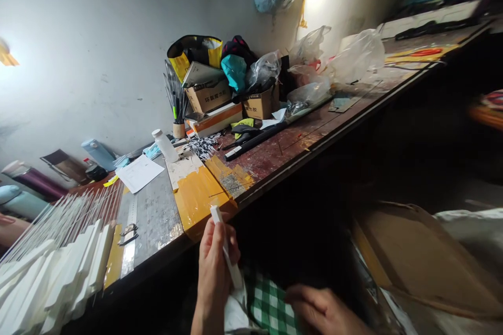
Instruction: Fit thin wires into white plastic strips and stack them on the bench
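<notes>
My left hand (218, 251) is closed around a slim white bar (234, 272), holding it tilted in front of the table edge. The bar's top end (215, 213) sticks out above my thumb, and its lower part shows below my fingers. Down at the bottom right is my right hand (318, 306), smeared by motion, with its fingers bent near a green-and-white checked cloth (271, 301). Whether those fingers grip anything cannot be made out. A pile of similar white bars (74, 272) lies at the table's left end, among many thin pale rods (84, 207).
A ruler (131, 225) lies on the table, and yellow tape (200, 196) covers its front edge. Behind stand a white bottle (165, 145), cardboard boxes (208, 97) and plastic bags (359, 57). A cardboard piece (428, 256) sits low at right.
</notes>
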Action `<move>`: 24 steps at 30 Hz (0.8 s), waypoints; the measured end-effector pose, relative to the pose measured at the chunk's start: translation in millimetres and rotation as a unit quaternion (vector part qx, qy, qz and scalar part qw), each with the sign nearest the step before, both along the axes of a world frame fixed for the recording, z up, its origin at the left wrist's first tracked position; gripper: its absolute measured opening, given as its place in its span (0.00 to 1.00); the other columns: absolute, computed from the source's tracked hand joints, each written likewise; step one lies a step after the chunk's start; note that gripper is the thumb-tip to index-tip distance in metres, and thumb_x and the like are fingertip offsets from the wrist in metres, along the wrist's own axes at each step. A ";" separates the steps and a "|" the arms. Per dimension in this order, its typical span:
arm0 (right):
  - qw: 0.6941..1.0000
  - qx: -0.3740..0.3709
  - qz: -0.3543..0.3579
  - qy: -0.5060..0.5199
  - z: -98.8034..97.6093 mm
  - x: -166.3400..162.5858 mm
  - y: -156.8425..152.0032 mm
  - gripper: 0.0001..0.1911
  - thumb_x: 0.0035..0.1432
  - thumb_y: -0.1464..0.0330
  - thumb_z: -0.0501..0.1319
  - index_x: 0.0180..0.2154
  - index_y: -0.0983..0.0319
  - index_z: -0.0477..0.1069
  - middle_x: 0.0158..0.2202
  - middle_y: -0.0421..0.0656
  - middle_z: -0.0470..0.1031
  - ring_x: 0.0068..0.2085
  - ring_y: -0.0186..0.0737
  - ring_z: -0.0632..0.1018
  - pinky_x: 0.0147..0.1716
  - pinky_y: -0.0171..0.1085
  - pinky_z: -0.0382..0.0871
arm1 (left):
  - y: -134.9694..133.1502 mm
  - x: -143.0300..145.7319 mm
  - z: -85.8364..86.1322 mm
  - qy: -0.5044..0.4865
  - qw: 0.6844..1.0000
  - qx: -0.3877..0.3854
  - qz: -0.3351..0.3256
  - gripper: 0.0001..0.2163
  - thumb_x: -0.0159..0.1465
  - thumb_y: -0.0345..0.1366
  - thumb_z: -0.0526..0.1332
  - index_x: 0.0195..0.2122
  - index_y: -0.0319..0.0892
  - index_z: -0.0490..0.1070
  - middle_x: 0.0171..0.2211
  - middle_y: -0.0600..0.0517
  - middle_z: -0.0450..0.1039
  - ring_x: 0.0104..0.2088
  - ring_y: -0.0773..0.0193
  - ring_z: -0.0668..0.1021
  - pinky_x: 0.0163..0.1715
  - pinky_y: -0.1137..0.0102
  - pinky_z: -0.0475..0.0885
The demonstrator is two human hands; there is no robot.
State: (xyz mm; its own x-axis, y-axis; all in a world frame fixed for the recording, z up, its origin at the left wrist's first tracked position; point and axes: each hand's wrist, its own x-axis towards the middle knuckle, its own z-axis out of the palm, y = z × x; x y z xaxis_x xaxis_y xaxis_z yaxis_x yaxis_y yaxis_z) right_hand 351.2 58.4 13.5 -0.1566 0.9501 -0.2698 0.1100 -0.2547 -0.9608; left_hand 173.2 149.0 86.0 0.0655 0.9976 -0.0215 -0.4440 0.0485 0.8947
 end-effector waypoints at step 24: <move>0.950 0.180 -0.154 0.206 73.0 -16.5 69.2 0.09 0.55 0.63 0.66 0.34 0.63 0.76 0.28 0.40 0.80 0.25 0.30 0.75 0.28 0.31 0.70 | -42.5 -9.3 -41.4 0.261 0.963 0.049 -0.040 0.12 0.59 0.44 0.63 0.37 0.41 0.76 0.26 0.53 0.70 0.27 0.66 0.67 0.28 0.74 0.61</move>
State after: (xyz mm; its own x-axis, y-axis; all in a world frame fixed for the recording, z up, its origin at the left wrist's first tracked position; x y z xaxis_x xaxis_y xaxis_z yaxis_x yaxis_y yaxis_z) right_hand 334.6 127.6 86.5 0.1214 0.9871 0.1044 -0.3208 0.1385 -0.9370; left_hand 163.9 106.4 44.6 0.1481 0.9887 0.0218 0.0694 -0.0323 0.9971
